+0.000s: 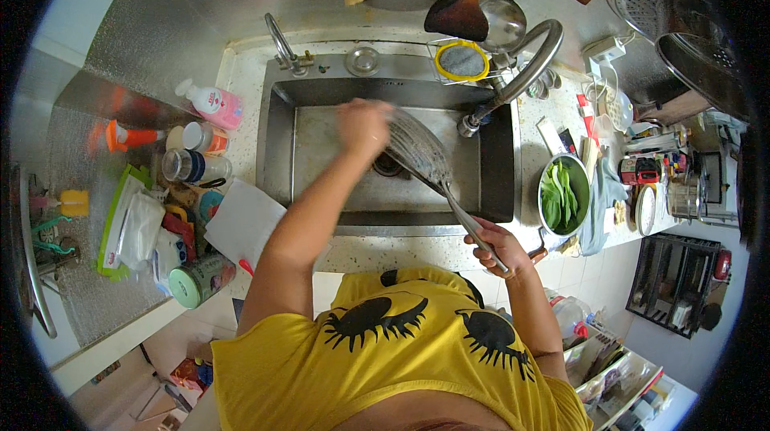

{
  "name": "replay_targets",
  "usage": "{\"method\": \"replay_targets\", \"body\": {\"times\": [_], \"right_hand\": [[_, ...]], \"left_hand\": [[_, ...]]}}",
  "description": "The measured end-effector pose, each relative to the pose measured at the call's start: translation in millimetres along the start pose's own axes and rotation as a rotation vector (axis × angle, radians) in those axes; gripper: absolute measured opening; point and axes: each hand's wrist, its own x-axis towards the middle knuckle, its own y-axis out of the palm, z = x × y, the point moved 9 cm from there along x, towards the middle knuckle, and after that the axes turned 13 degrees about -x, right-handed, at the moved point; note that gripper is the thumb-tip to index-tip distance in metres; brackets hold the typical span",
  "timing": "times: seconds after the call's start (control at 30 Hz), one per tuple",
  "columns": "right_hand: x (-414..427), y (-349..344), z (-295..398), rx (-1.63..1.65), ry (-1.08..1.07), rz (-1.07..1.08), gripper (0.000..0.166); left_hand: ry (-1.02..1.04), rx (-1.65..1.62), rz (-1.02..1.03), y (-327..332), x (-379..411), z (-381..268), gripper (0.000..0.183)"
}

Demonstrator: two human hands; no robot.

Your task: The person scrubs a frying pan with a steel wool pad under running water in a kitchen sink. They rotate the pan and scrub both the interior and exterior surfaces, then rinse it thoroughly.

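My right hand (499, 247) is closed around the long handle of a metal skimmer (421, 142). The skimmer tilts over the stainless steel sink (325, 178), its broad head pointing away from me to the left. Against the far left edge of that head is my left hand (364, 127), curled and blurred by motion. Its fingertips are hidden, so whether it grips the rim or holds something cannot be told. Below the head, the sink drain (388, 165) is partly covered. To the right, the curved faucet (529, 73) reaches over the basin.
Right of the sink stands a bowl of leafy greens (562, 193). A wire rack holds a yellow-rimmed scrubber (462, 61) behind it. A wooden spatula (460, 10) and a steel ladle (502, 16) hang overhead. Leftward are a pink pump bottle (216, 107), jars and white paper (243, 220).
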Motion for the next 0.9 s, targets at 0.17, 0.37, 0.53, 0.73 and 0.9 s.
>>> {"method": "replay_targets", "body": {"times": [0.17,0.37,0.53,0.73,0.9], "right_hand": [[2,-3,1,-0.056,0.017,-0.027,0.044],[2,-2,6,-0.076,0.034,-0.025,0.045],[-1,-3,1,-0.051,0.032,-0.03,0.047],[3,-1,4,-0.096,0.038,-0.031,0.048],[3,-4,3,-0.038,0.025,0.019,0.054]], "left_hand": [[-0.224,-0.092,-0.215,-24,-25,39,0.02],[0.356,-0.135,-0.054,18,-85,-107,0.019],[0.301,-0.059,-0.088,-1,-63,-69,0.014],[-0.227,-0.084,-0.153,-37,-22,60,0.022],[0.104,-0.212,-0.124,-15,-51,-38,0.022]]}}
